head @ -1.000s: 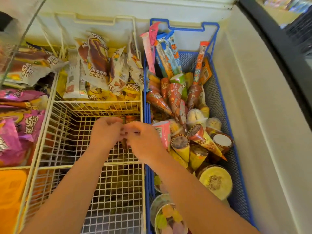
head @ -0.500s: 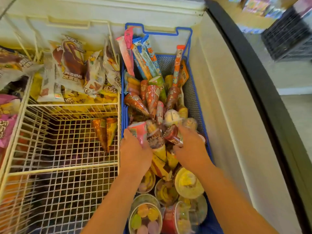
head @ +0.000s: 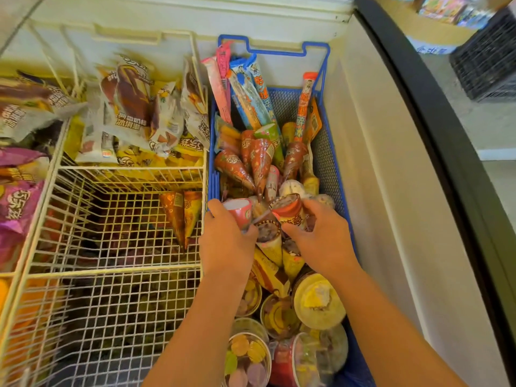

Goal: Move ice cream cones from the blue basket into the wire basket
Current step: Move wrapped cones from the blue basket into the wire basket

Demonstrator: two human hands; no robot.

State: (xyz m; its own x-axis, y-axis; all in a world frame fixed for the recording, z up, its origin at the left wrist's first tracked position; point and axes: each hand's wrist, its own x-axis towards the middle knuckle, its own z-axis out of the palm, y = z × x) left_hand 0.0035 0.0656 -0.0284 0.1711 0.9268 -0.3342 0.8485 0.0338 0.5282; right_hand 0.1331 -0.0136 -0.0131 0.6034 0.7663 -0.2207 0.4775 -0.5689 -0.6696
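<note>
Grab time in the blue basket (head: pixel 327 152), centre frame; left hand (head: pixel 226 243) curls round a pink cone (head: pixel 240 211), right hand (head: pixel 321 238) wraps a red-topped cone (head: pixel 290 210), probably two per trip; wire basket (head: pixel 111 270), left, holds two cones (head: pixel 180 216).

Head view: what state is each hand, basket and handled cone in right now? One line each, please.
left hand, gripping the pink-wrapped cone.
right hand, fingers curled round the red-wrapped cone.
blue basket, crowded full; both gripped cones not yet lifted out.
wire basket, holding two cones at its right side.
</note>
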